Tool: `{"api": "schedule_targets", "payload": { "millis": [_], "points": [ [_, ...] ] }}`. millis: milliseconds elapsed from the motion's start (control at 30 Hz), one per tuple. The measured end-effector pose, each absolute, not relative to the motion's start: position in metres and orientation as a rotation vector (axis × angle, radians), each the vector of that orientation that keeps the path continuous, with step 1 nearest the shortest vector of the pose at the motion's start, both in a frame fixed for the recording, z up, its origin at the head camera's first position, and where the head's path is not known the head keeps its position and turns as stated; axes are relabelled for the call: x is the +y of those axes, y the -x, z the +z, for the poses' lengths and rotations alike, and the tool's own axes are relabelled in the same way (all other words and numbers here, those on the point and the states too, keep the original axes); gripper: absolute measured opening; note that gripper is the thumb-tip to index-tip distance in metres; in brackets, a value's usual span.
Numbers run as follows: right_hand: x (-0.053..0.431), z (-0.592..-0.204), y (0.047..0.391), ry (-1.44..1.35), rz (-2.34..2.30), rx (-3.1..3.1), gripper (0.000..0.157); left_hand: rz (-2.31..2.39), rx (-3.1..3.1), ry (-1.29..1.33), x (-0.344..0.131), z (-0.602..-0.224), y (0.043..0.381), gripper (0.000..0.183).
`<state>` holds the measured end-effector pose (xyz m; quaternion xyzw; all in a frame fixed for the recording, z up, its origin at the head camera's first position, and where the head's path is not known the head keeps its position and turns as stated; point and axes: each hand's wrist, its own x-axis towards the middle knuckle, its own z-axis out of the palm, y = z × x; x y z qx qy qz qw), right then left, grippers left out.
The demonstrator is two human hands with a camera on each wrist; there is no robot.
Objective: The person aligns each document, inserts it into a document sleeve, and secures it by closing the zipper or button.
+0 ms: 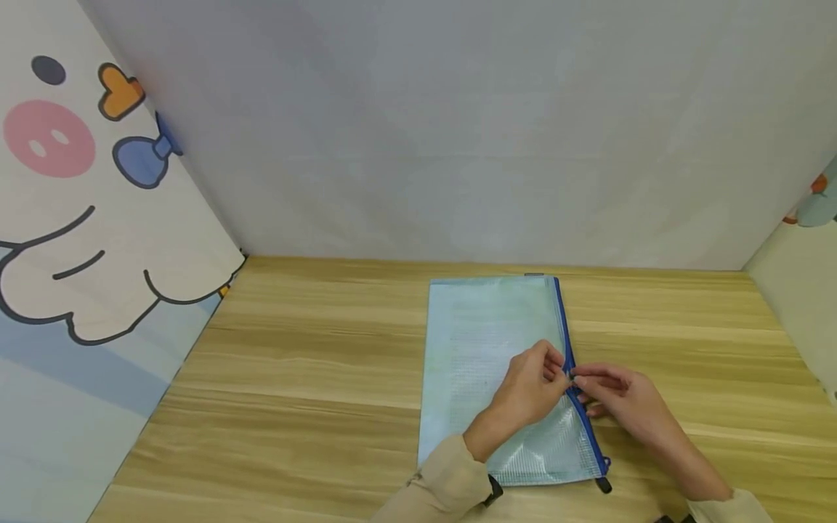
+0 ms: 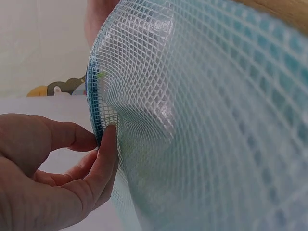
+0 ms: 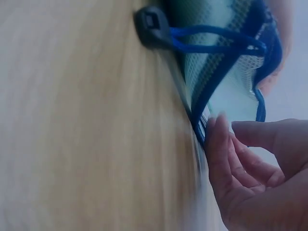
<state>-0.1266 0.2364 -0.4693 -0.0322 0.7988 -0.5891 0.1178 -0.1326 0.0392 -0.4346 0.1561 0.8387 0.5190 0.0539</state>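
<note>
A light blue mesh zipper pouch (image 1: 487, 312) with a dark blue zipper edge lies on the table, its zipper side to the right. My left hand (image 1: 532, 385) pinches that edge between thumb and fingers, as the left wrist view shows with the mesh (image 2: 159, 96) bulging beside it. Opposite, my right hand (image 1: 628, 403) has its thumb and fingertips at the same spot on the edge. From the right wrist view, the two blue bands (image 3: 224, 72) stand apart, with the pouch mouth gaping between them. A blue cord loop with a black tab (image 3: 151, 26) hangs from the near corner.
The wood-grain table (image 1: 294, 385) extends to both sides of the pouch. A pale grey backdrop (image 1: 458, 131) rises behind it. A printed cartoon panel (image 1: 98, 254) stands along the left, and another pale panel (image 1: 791, 290) lines the right.
</note>
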Motion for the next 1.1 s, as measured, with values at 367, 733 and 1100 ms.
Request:
{"api": "schedule_targets", "payload": {
  "millis": [367, 733, 1100],
  "points": [
    [0.245, -0.468, 0.122, 0.101, -1.716, 2.427, 0.039, 1.367, 2.762, -0.557, 0.051, -0.44, 0.131, 0.012],
    [0.249, -0.464, 0.116, 0.209, -1.588, 2.549, 0.034, 1.047, 2.93, -0.57, 0.062, -0.449, 0.125, 0.009],
    [0.248, -0.463, 0.112, 0.286, -1.503, 2.626, 0.03, 0.909, 2.838, -0.549, 0.061, -0.446, 0.123, 0.021]
  ]
}}
